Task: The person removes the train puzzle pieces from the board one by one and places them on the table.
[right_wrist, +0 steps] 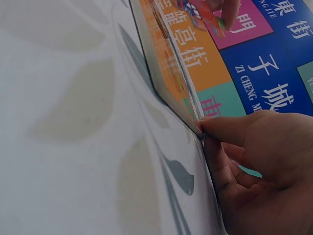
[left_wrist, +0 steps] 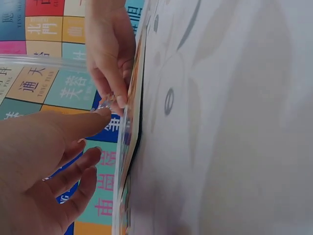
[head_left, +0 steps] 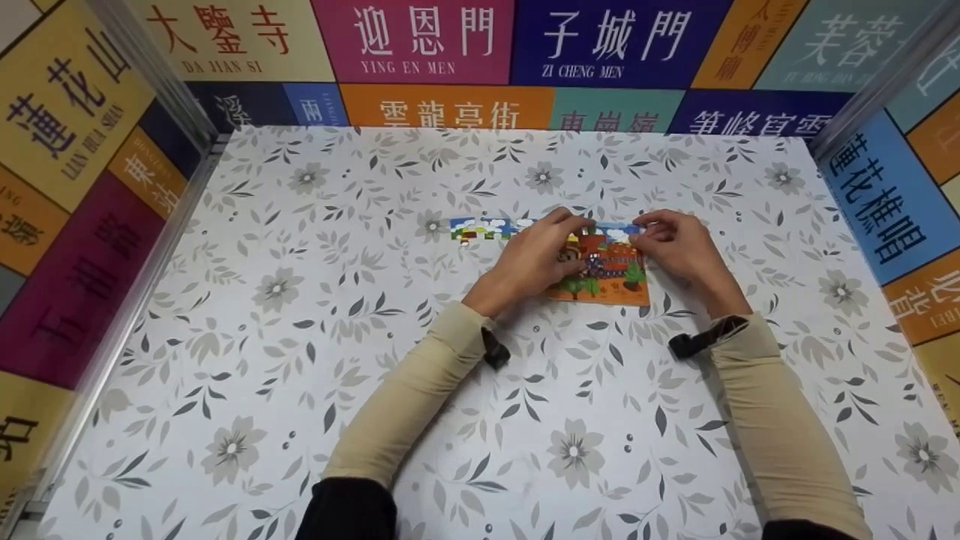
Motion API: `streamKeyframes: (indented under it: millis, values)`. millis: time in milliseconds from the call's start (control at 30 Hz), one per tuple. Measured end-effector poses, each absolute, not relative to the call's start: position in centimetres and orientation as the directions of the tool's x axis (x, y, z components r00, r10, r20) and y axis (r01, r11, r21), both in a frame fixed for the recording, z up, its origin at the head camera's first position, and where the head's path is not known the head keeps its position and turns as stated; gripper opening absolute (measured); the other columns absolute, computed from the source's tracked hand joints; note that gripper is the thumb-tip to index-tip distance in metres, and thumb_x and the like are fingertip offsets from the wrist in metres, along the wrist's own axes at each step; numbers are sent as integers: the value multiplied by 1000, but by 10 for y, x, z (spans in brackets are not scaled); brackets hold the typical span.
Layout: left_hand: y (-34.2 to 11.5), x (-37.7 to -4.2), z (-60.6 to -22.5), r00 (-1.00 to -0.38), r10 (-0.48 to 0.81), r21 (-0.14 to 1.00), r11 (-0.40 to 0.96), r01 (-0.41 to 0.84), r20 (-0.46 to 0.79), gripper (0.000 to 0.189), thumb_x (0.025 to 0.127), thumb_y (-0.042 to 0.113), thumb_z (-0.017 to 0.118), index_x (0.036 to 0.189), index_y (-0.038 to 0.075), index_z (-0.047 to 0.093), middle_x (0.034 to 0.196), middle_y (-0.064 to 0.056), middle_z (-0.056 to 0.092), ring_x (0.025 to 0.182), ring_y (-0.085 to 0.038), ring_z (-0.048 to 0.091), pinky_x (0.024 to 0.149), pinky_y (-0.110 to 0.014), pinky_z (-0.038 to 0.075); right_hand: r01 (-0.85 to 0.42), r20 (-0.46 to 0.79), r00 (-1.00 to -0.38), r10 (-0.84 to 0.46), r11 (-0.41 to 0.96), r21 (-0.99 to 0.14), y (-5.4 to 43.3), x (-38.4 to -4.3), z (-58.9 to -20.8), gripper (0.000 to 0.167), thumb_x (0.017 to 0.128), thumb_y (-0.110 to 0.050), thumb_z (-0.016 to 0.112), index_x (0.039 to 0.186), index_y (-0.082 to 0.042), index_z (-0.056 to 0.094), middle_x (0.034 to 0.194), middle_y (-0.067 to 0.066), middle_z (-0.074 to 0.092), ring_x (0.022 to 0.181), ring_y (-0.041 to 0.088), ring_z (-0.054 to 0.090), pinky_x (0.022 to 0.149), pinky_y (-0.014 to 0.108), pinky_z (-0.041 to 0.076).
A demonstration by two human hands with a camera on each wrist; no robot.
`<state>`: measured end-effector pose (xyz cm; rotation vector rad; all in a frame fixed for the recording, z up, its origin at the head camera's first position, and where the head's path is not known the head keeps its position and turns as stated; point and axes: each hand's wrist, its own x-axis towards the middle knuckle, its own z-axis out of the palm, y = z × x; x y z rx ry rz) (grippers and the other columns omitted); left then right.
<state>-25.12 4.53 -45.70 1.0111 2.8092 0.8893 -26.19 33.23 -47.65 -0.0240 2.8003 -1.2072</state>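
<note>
A colourful picture puzzle [head_left: 619,289] lies on the table, its orange ground, green bushes and blue sky showing between the hands. My left hand [head_left: 536,251] is over its left part and hides some of it. Between that thumb and fingers is a small red, blue and white puzzle piece [right_wrist: 198,12], held just above the picture. At the far right corner, my right hand [head_left: 675,244] pinches the puzzle's edge, with the thumb and index finger meeting there in the right wrist view. Left of the left hand, a strip of sky-and-cloud pieces [head_left: 480,227] has a jagged lower edge.
A white cloth with grey flowers and leaves covers the table [head_left: 337,247]. Panels with large printed characters [head_left: 427,37] stand along its back and sides. Both wrists carry small black cameras [head_left: 694,343] on straps.
</note>
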Motion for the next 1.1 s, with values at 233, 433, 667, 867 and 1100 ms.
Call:
streamKeyframes:
  millis: [233, 433, 667, 867, 1100]
  values:
    - [27, -251, -452, -810, 561, 560, 621, 548, 171, 62, 101, 38, 79, 156, 21, 58, 141, 0, 61, 115, -16, 68, 97, -36, 58, 37, -94, -994, -46, 685, -728, 331, -262, -477, 46, 103, -38, 75, 140, -11, 69, 116, 8, 69, 94, 6, 66, 79, 18, 51]
    - [6, -252, -448, -819, 534, 561, 619, 549, 212, 62, 99, 36, 81, 155, 21, 60, 137, -1, 64, 107, -17, 70, 87, -31, 59, 59, -108, -994, -28, 688, -723, 330, -263, -476, 46, 104, -40, 74, 140, -11, 68, 120, 9, 69, 98, 8, 66, 82, 20, 52]
    - [-24, -254, -448, -834, 504, 602, 602, 525, 224, 62, 96, 35, 85, 152, 20, 63, 132, -1, 66, 105, -15, 70, 87, -32, 60, 87, -126, -992, -6, 696, -713, 329, -264, -475, 46, 104, -40, 73, 139, -11, 67, 122, 12, 69, 103, 15, 66, 85, 25, 52]
    - [-47, -257, -451, -836, 498, 596, 607, 525, 230, 62, 93, 30, 88, 149, 16, 66, 129, -4, 69, 103, -18, 72, 87, -35, 60, 96, -115, -993, 20, 694, -713, 326, -264, -475, 45, 103, -40, 74, 136, -10, 69, 120, 12, 68, 102, 17, 64, 85, 28, 51]
    - [-66, -258, -456, -844, 496, 579, 634, 512, 203, 61, 91, 22, 88, 147, 12, 67, 127, -7, 71, 102, -22, 70, 87, -35, 59, 145, -139, -988, 65, 692, -707, 323, -265, -473, 41, 103, -40, 73, 132, -11, 69, 116, 10, 66, 100, 20, 62, 80, 29, 50]
